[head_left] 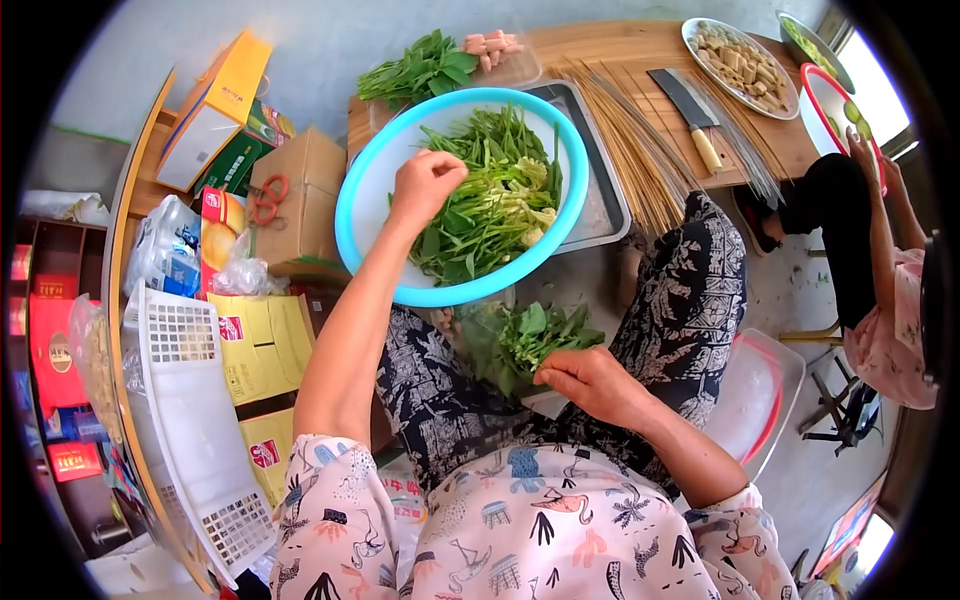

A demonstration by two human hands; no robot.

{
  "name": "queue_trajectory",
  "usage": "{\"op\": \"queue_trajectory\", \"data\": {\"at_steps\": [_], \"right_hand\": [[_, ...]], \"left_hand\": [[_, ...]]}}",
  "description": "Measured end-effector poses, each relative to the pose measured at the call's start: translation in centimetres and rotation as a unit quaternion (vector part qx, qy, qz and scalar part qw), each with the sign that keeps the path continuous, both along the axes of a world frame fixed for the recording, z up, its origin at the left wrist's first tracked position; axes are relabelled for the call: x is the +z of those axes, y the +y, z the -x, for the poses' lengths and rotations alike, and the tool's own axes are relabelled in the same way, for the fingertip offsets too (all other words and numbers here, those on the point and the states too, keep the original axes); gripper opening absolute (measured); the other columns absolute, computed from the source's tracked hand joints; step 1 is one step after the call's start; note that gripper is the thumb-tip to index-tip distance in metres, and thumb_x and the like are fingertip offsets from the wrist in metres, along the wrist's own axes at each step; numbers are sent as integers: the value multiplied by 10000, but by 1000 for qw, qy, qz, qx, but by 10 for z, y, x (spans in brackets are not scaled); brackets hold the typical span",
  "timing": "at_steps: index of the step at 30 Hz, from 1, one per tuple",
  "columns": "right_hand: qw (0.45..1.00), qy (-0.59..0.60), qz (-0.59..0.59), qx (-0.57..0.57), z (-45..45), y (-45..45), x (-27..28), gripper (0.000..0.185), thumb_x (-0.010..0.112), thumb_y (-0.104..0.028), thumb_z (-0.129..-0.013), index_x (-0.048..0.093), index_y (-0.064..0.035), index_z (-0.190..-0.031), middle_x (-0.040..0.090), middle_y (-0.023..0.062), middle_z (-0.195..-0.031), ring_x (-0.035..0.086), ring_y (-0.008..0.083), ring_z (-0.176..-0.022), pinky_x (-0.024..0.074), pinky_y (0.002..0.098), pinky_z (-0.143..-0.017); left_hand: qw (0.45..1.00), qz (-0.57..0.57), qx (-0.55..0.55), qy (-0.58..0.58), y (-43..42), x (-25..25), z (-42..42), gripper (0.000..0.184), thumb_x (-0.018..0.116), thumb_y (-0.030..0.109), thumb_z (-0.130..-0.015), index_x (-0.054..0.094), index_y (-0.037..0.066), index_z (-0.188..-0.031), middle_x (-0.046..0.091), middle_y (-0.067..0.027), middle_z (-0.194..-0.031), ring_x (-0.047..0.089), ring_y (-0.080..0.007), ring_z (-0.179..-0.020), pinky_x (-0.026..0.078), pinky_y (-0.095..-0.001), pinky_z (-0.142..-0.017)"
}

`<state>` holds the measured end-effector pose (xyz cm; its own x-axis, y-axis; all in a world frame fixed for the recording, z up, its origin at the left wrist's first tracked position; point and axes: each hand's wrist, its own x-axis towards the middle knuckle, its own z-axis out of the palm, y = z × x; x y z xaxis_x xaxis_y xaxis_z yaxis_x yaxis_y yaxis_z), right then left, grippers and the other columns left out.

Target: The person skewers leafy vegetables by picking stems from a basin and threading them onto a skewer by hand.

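My left hand (428,184) is over the left side of a white basin with a turquoise rim (352,230). Its fingers are curled together, and whatever they may hold is hidden. Long-stemmed leafy greens (490,190) with some paler, yellowish sprigs fill much of the basin. Low between my knees, my right hand (588,382) is closed around the stems of a bunch of leafy greens (530,335). The leaves of this bunch point away from me, just below the basin's near rim.
Behind the basin are more greens (425,65) and pink sausage pieces (492,46). Skewers (625,140), a cleaver (690,110) and a plate of cut food (740,65) lie on the wooden table. Scissors (268,200) rest against a cardboard box (305,190). Another person (890,280) sits at right.
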<state>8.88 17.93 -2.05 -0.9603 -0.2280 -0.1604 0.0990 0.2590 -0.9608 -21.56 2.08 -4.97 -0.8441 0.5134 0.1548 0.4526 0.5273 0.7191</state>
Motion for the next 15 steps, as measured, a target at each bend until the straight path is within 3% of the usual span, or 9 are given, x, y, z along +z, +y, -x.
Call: {"op": "queue_trajectory", "data": {"at_steps": [1, 3, 5, 7, 9, 10, 15], "right_hand": [[1000, -1, 1, -3, -1, 0, -2, 170, 550, -131, -908, 625, 20, -924, 645, 127, -778, 610, 195, -672, 480, 300, -636], [999, 10, 22, -34, -4, -2, -6, 145, 576, -148, -870, 631, -13, -868, 622, 162, -735, 616, 336, -697, 472, 377, -600], [999, 3, 19, -35, -5, -2, -6, 144, 576, -150, -871, 630, -16, -865, 620, 161, -727, 615, 338, -691, 472, 381, -597], [999, -1, 15, -36, -4, -1, -4, 144, 575, -152, -872, 629, -20, -861, 618, 161, -718, 614, 340, -684, 472, 385, -595], [999, 2, 2, -32, -2, -1, -3, 146, 570, -157, -875, 625, -24, -855, 618, 155, -703, 613, 344, -674, 473, 390, -593], [999, 6, 0, -31, -1, 0, -2, 149, 568, -166, -874, 621, -29, -850, 612, 161, -697, 607, 353, -669, 472, 404, -588], [999, 25, -16, -29, 0, -1, -3, 140, 573, -171, -866, 621, -40, -861, 600, 182, -710, 592, 374, -668, 464, 437, -584]], "left_hand": [[995, -68, 8, -68, -3, -3, 7, 129, 672, 156, -815, 659, 32, -846, 622, -15, -814, 575, -103, -677, 445, -240, -625], [968, -181, 73, -159, -11, 3, 24, 94, 626, 136, -846, 612, 43, -836, 607, -12, -801, 585, -109, -678, 461, -245, -616], [923, -259, 154, -240, -22, 19, 34, 101, 580, 129, -878, 581, 55, -809, 579, -20, -761, 579, -119, -667, 470, -245, -616], [921, -258, 190, -221, -46, -9, 76, 76, 613, 110, -854, 575, 47, -836, 553, -28, -733, 557, -125, -633, 470, -264, -573], [879, -261, 222, -332, -56, -22, 98, 105, 650, 79, -808, 578, 30, -866, 577, -56, -759, 550, -145, -615, 474, -296, -541], [862, -256, 224, -376, -54, -24, 101, 207, 734, 80, -750, 589, 28, -890, 586, -63, -787, 571, -164, -663, 489, -302, -561], [832, -231, 243, -441, -30, -47, 110, 331, 785, 124, -731, 611, 42, -1000, 630, -122, -962, 612, -227, -807, 553, -395, -673]]}}
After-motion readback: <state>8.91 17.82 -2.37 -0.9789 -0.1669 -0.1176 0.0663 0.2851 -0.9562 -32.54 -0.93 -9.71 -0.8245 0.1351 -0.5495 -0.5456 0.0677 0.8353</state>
